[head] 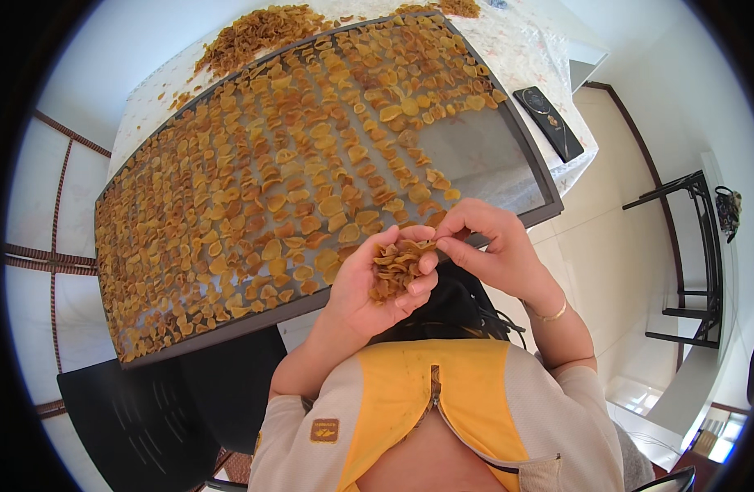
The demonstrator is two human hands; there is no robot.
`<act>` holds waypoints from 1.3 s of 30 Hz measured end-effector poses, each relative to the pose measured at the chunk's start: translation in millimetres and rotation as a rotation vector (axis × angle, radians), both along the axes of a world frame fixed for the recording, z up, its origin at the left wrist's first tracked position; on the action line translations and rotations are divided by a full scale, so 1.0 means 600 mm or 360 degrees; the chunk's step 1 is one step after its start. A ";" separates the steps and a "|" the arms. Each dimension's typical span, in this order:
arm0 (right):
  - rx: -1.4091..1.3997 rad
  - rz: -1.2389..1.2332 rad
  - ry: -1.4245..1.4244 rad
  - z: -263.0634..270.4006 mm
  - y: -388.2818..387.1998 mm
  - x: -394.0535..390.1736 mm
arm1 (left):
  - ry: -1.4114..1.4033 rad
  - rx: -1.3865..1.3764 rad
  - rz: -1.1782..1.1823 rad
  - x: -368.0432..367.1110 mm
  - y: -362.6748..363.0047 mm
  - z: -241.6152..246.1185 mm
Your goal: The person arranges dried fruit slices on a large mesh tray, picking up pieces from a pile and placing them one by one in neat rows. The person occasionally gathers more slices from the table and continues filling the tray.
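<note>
My left hand point(377, 283) is cupped around a handful of dried brown slices point(396, 270), palm up, over the near edge of a framed mesh screen point(475, 147). Beside it, my right hand point(493, 246) pinches the edge of one slice between thumb and forefinger at the top of the handful. Rows of yellow-brown dried slices point(278, 178) cover most of the screen; bare mesh shows at its right end. What the slices are cut from I cannot tell.
A table with a patterned white cloth point(149, 117) holds the screen, a heap of dried slices point(260, 37) beyond it and a black smartphone point(549, 123) at the right. Black chairs point(143, 412) stand at the lower left. A black metal frame point(709, 258) is by the right wall.
</note>
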State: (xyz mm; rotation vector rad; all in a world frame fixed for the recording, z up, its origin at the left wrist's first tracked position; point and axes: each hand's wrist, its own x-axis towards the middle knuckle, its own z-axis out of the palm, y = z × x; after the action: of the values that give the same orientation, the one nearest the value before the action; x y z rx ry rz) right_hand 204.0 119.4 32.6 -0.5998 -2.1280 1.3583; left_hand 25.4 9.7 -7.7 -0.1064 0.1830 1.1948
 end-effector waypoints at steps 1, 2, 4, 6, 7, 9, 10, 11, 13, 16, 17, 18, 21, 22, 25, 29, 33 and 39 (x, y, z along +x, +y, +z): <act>-0.0148 -0.0021 0.0002 0.000 0.000 0.000 | 0.0004 0.0000 0.0014 -0.002 0.000 -0.001; -0.0168 -0.0043 -0.0018 0.001 0.001 0.000 | -0.0034 -0.0008 0.0027 -0.004 -0.001 -0.002; -0.0208 -0.0088 -0.0057 0.002 0.008 -0.001 | -0.0126 -0.0022 0.0048 -0.010 -0.003 -0.006; -0.0456 -0.0054 -0.0004 0.001 0.020 -0.002 | -0.0121 -0.0045 0.0099 -0.013 -0.005 -0.009; -0.0588 -0.0050 0.0007 -0.001 0.027 -0.003 | -0.0126 -0.0057 0.0124 -0.014 -0.006 -0.011; -0.0639 -0.0108 0.0041 -0.006 0.044 -0.007 | -0.0127 -0.0024 0.0154 -0.019 -0.009 -0.014; -0.0668 -0.0127 0.0070 -0.011 0.055 -0.010 | -0.0129 -0.0011 0.0169 -0.020 -0.010 -0.015; -0.0302 -0.0271 -0.0037 -0.016 0.068 -0.014 | -0.0127 0.0024 0.0173 -0.022 -0.012 -0.016; 0.0471 -0.0485 -0.0173 -0.028 0.100 -0.026 | -0.0134 0.0093 0.0179 -0.024 -0.015 -0.016; 0.1639 -0.0529 -0.0232 -0.045 0.151 -0.037 | -0.0121 0.0111 0.0171 -0.027 -0.021 -0.015; 0.1725 -0.0477 -0.0257 -0.052 0.162 -0.038 | -0.0099 0.0108 0.0178 -0.028 -0.021 -0.014; 0.1813 -0.0432 -0.0256 -0.057 0.171 -0.039 | -0.0088 0.0103 0.0183 -0.028 -0.022 -0.014; 0.2015 -0.0258 -0.0382 -0.068 0.194 -0.041 | -0.0071 0.0087 0.0187 -0.028 -0.024 -0.015; 0.2074 -0.0200 -0.0421 -0.070 0.199 -0.043 | -0.0078 0.0084 0.0185 -0.029 -0.025 -0.015; 0.2207 -0.0132 -0.0377 -0.075 0.209 -0.055 | -0.0083 0.0088 0.0180 -0.030 -0.026 -0.017; 0.2268 -0.0067 -0.0449 -0.080 0.212 -0.063 | -0.0067 0.0079 0.0184 -0.031 -0.026 -0.016; 0.2287 -0.0062 -0.0471 -0.087 0.210 -0.069 | -0.0037 0.0026 0.0191 -0.031 -0.026 -0.012; 0.2254 -0.0073 -0.0454 -0.089 0.210 -0.070 | -0.0003 0.0009 0.0184 -0.032 -0.024 -0.011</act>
State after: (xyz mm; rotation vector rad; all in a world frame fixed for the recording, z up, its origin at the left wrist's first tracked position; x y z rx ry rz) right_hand 162.3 245.1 -20.6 -0.2016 -2.5794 -0.4575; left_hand 6.4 -4.9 -14.0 -0.1141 0.1736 1.3104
